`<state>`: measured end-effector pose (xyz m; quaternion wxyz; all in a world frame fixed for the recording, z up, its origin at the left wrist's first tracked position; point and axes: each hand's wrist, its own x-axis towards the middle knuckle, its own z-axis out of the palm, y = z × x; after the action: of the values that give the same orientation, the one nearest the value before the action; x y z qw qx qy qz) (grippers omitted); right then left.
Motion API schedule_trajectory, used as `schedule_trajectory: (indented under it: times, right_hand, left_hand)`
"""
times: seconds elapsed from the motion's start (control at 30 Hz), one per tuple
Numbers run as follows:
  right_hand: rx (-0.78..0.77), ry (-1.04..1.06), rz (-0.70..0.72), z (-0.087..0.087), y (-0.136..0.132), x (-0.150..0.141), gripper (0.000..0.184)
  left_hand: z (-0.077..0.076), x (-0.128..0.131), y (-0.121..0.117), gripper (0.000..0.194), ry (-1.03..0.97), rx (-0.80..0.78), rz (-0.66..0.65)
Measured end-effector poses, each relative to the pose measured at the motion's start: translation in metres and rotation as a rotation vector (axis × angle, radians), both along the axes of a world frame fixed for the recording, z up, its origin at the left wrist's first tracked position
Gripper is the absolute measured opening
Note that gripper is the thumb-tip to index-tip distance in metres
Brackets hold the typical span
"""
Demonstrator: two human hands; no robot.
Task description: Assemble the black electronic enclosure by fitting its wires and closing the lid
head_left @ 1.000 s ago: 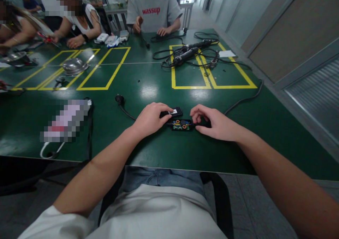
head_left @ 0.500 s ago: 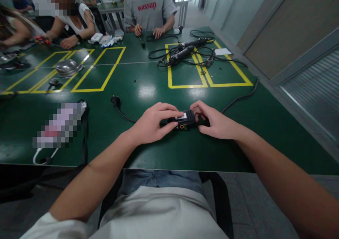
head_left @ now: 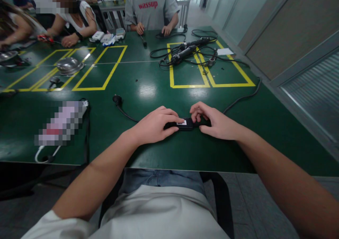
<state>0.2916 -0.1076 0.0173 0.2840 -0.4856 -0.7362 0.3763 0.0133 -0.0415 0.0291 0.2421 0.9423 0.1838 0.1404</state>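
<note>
A small black box with a white label (head_left: 184,124) lies on the green table (head_left: 148,150) in front of me, with its black cover on top. My left hand (head_left: 155,124) presses on its left end, fingers curled over the cover. From the other side my right hand (head_left: 214,123) grips its right end with bent fingers. A black cable (head_left: 239,99) runs from the box to the right, and another black cable with a plug (head_left: 118,100) leads off to the left.
Yellow tape rectangles mark the table. Black power tools with tangled cords (head_left: 185,53) lie at the back right. A metal bowl (head_left: 69,65) and a blurred package (head_left: 60,123) are on the left. Other people sit at the far side and the left.
The black cover lay behind the open box with its circuit board showing. My left hand lifted the cover over the box, and now it sits flat on it, hiding the board.
</note>
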Motion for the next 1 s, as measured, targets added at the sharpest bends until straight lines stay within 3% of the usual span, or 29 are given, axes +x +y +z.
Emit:
schedule_trajectory:
  times: [0.13, 0.27, 0.4, 0.57, 0.73, 0.87, 1.0]
  right_hand:
    - [0.013, 0.0, -0.003, -0.002, 0.0, -0.001, 0.051]
    - [0.023, 0.007, -0.018, -0.003, 0.0, -0.001, 0.052]
    - [0.04, -0.014, -0.031, -0.002, -0.002, -0.003, 0.04]
    - [0.103, -0.116, -0.035, 0.0, -0.002, -0.007, 0.012]
    - [0.128, -0.154, -0.027, 0.0, -0.001, -0.008, 0.008]
    - [0.134, -0.162, -0.027, -0.001, -0.001, -0.009, 0.007]
    - [0.147, -0.167, -0.033, -0.001, -0.002, -0.01, 0.008]
  left_hand:
    - [-0.001, 0.001, -0.001, 0.029, -0.07, -0.048, 0.044]
    - [-0.002, 0.001, 0.001, 0.027, -0.14, -0.001, 0.258]
    - [-0.007, 0.001, 0.007, 0.019, -0.043, 0.053, 0.416]
    - [-0.009, -0.001, 0.01, 0.007, 0.009, 0.05, 0.328]
    - [-0.002, -0.006, 0.006, 0.01, -0.018, 0.089, 0.242]
    - [0.002, -0.008, 0.003, 0.002, 0.048, 0.026, 0.183]
    - [0.002, -0.006, 0.004, 0.009, 0.051, -0.053, 0.182]
